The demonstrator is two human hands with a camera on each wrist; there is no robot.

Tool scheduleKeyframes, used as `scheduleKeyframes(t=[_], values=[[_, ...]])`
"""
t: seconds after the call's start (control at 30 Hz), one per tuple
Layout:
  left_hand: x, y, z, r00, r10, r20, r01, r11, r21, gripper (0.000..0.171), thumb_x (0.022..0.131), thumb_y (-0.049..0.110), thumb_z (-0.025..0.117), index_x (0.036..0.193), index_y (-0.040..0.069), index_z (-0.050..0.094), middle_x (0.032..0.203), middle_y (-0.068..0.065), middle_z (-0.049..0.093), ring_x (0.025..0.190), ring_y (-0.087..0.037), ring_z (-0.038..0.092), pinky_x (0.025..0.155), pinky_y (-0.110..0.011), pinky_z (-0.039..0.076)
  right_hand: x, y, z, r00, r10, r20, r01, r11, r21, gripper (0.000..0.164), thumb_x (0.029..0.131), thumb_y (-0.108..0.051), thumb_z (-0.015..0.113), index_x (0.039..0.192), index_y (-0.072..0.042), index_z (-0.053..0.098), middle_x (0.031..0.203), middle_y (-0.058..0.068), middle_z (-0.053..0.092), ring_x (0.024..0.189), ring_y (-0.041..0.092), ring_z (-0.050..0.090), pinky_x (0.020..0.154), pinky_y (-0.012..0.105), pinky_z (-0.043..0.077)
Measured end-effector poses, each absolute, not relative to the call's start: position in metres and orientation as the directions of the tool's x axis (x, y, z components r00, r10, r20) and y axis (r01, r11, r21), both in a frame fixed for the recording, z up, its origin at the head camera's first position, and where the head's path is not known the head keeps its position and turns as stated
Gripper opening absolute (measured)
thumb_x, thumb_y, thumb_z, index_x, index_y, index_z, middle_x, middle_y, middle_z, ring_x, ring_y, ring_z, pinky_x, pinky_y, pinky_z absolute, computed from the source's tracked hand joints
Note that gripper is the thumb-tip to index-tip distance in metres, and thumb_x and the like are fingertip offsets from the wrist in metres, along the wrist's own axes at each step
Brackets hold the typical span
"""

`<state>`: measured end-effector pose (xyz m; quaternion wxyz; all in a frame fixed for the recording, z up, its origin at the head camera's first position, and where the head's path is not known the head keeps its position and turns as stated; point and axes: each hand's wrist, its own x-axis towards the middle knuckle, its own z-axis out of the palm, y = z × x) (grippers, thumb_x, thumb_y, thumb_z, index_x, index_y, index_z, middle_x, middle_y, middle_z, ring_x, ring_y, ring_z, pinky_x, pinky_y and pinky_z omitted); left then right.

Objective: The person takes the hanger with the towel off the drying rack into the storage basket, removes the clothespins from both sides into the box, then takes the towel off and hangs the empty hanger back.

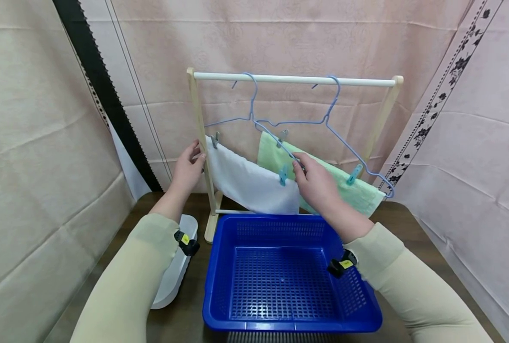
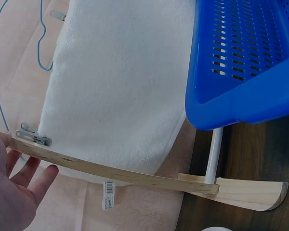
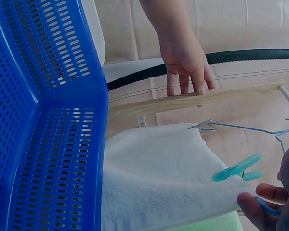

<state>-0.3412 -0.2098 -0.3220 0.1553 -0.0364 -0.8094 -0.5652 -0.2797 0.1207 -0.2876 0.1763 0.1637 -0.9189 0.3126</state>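
My right hand (image 1: 318, 183) pinches the lower right end of a blue wire hanger (image 1: 253, 97), whose hook is over the rack's white bar (image 1: 288, 78). From this hanger hangs a white towel (image 1: 254, 183), held by a grey clip (image 2: 33, 135) at its left and a teal clip (image 3: 238, 168) at its right. My left hand (image 1: 190, 164) is at the rack's wooden left post (image 2: 111, 168), its fingers fairly straight and spread beside the wood. Behind, a second blue hanger (image 1: 338, 90) carries a light green towel (image 1: 365, 193) with a grey and a teal clip.
A blue perforated basket (image 1: 293, 326) stands on the dark wooden table (image 1: 395, 238) in front of the rack. To its left lies a white rounded tray or lid (image 1: 168, 290), partly under my left forearm. Pale cloth curtains (image 1: 151, 47) surround the table.
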Motion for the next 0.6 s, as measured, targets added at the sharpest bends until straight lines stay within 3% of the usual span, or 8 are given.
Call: scheduleKeyframes(t=[0.2, 0.6], values=[[-0.3439, -0.2086, -0.3247, -0.951, -0.107, 0.290, 0.237, 0.352, 0.906, 0.055, 0.106, 0.023, 0.048, 0.157, 0.024, 0.028, 0.152, -0.013, 0.042, 0.133, -0.031, 0.047, 0.099, -0.045, 0.048, -0.2799, 0.1197, -0.2884, -0.877, -0.167, 0.451, -0.408, 0.755, -0.513, 0.038, 0.108, -0.028, 0.039, 0.141, -0.013, 0.053, 0.102, 0.009, 0.068, 0.078, 0.022, 0.058, 0.066, 0.039, 0.046], [-0.3442, -0.2092, -0.3271, -0.959, -0.097, 0.266, 0.220, 0.338, 0.915, 0.057, 0.106, 0.025, 0.047, 0.158, 0.026, 0.024, 0.152, -0.014, 0.040, 0.134, -0.031, 0.046, 0.100, -0.047, 0.048, -0.2790, 0.1212, -0.2902, -0.851, -0.127, 0.509, -0.418, 0.751, -0.512, 0.034, 0.108, -0.026, 0.041, 0.135, -0.013, 0.057, 0.092, 0.003, 0.065, 0.073, 0.022, 0.057, 0.067, 0.039, 0.046]])
